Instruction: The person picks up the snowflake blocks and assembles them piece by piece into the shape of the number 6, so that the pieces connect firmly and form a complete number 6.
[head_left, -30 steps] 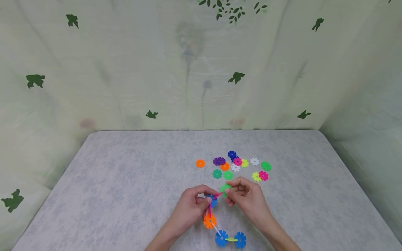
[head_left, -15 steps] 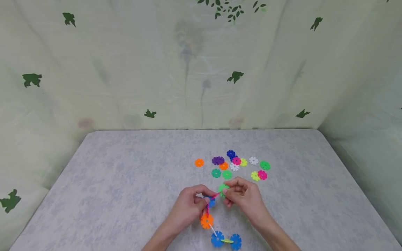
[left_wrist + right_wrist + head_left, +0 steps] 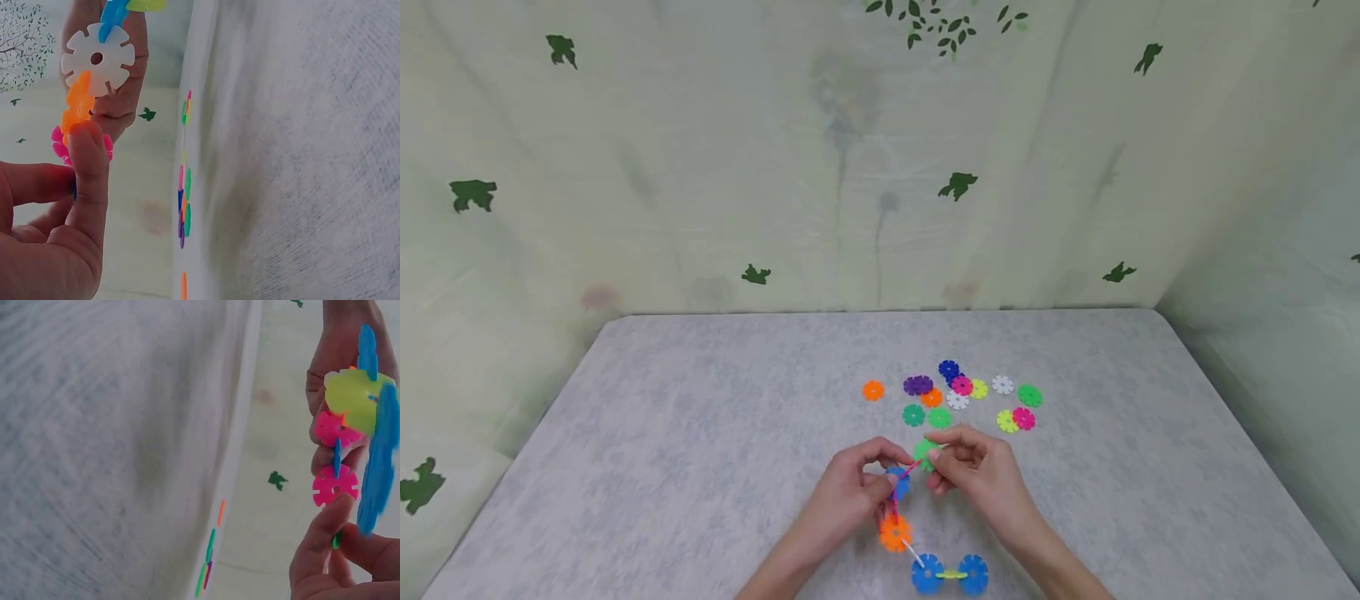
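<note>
In the head view my left hand (image 3: 853, 492) pinches a blue snowflake disc (image 3: 899, 486) between thumb and fingers. It belongs to a chain of slotted plastic discs. An edge-on pink disc (image 3: 910, 469) slants from it towards a green disc (image 3: 922, 452), which my right hand (image 3: 985, 475) pinches. Green and pink meet edge to edge; whether their slots interlock I cannot tell. Below hang another pink disc, an orange disc (image 3: 895, 533), a white disc (image 3: 115, 59), a blue disc (image 3: 927, 575), a yellow disc (image 3: 951, 575) and a last blue disc (image 3: 974, 575).
Several loose discs lie beyond the hands on the grey table (image 3: 700, 433), among them an orange one (image 3: 873, 391), a purple pair (image 3: 917, 385), a white one (image 3: 1002, 384) and a pink one (image 3: 1024, 418). A printed curtain (image 3: 700, 167) stands behind the table.
Both hands have shifted slightly left in the head view, still holding the same discs. The chain's hanging end swung left, then back right.
</note>
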Action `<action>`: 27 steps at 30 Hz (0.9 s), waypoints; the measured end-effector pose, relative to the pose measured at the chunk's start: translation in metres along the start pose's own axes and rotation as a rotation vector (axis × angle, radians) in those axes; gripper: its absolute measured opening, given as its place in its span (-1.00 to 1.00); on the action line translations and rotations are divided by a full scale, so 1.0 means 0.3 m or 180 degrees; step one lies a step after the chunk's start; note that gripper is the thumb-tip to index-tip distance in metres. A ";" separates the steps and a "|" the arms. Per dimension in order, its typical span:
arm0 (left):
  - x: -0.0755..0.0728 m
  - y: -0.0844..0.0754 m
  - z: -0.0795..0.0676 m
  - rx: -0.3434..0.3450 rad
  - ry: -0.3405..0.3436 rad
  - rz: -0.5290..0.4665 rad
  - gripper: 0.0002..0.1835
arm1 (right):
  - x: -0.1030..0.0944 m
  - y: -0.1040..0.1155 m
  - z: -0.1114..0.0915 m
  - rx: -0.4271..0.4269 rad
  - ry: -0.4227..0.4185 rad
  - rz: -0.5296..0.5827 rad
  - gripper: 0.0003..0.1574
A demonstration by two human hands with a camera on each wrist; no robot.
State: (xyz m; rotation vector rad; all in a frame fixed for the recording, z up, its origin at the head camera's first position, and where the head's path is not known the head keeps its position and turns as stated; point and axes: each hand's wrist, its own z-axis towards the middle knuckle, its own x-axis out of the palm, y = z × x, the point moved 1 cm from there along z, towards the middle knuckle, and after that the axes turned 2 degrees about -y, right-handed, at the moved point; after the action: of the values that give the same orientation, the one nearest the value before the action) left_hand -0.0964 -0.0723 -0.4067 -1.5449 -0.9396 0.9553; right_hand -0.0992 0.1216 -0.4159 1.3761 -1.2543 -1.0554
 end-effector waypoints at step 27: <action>0.015 0.023 0.017 -0.0186 -0.0842 -0.0248 -0.82 | -0.020 0.008 -0.004 -0.0201 0.0392 -0.0385 -0.62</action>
State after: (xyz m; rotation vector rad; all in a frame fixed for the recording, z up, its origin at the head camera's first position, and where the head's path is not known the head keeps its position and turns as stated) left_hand -0.0987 -0.0674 -0.4146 -1.4409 -1.2143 1.1022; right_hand -0.0990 0.1277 -0.4135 1.4601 -1.0509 -1.0667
